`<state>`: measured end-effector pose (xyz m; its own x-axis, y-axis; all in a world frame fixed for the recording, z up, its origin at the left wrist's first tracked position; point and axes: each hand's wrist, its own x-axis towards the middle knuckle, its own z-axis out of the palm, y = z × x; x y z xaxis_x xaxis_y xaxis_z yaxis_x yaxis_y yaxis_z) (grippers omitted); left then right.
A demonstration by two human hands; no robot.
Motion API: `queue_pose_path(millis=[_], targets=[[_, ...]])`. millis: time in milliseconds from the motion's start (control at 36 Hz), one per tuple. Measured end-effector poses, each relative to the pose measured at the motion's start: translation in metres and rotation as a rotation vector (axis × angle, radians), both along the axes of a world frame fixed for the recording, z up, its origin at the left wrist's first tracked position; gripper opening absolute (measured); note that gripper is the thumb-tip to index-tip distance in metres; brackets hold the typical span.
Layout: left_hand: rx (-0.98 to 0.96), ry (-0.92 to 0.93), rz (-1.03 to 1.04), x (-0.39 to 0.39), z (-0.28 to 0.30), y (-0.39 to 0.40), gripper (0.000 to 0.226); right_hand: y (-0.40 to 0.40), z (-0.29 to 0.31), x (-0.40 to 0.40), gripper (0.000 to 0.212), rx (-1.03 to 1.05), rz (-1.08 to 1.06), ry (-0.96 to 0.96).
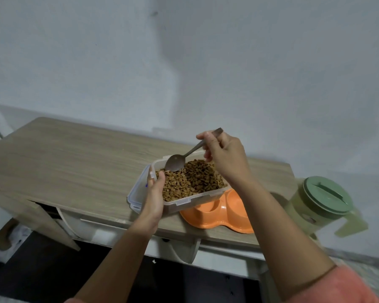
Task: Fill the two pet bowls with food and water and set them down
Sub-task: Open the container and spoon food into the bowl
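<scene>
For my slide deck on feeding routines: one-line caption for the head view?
Right hand dips a spoon into a kibble container steadied by the left hand; orange double bowl waits.

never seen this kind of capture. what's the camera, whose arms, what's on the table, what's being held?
There is no robot. One wide-angle camera on a person's head looks down at their own hands. The left hand grips the near edge of a clear container full of brown kibble. The right hand holds a spoon, its bowl at the kibble. Both sit on a wooden table. An orange double pet bowl, looking empty, lies beside the container. A green-lidded jug stands to the right.
</scene>
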<state>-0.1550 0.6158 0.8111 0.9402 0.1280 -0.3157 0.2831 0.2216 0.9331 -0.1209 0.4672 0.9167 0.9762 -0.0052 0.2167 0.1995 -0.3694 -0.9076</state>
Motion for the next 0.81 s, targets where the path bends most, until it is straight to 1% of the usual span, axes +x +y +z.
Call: queue_pose_path(millis=[56,111,194,278,333,417,639,722,806], targets=[[0.012,-0.029,0.033,0.0,0.001,-0.001,0.052,-0.007,0.001,0.003,0.024,0.029,-0.073,-0.069],[0.016,-0.047,0.074,0.001,0.001,-0.001,0.05,-0.016,0.001,0.006,0.027,0.013,-0.16,-0.133],[0.017,-0.062,0.137,0.002,-0.001,0.0,0.05,-0.027,-0.002,0.01,0.028,-0.078,-0.252,-0.207],[-0.027,-0.075,0.205,0.004,-0.004,-0.001,0.05,-0.031,-0.009,0.013,0.026,-0.181,-0.275,-0.207],[-0.04,-0.104,0.24,0.004,-0.004,-0.002,0.05,-0.031,-0.014,0.015,0.027,-0.193,-0.271,-0.18],[-0.052,-0.158,0.249,0.005,-0.003,-0.004,0.05,-0.027,-0.022,0.017,0.031,-0.152,-0.282,-0.097],[-0.069,-0.151,0.256,0.005,-0.007,-0.011,0.052,-0.018,-0.041,0.019,0.038,0.023,-0.307,0.137],[-0.089,-0.161,0.244,0.004,-0.007,-0.014,0.052,-0.018,-0.048,0.021,0.037,0.086,-0.356,0.208],[-0.099,-0.158,0.263,0.004,-0.009,-0.015,0.052,-0.019,-0.051,0.022,0.036,0.209,-0.427,0.259]])
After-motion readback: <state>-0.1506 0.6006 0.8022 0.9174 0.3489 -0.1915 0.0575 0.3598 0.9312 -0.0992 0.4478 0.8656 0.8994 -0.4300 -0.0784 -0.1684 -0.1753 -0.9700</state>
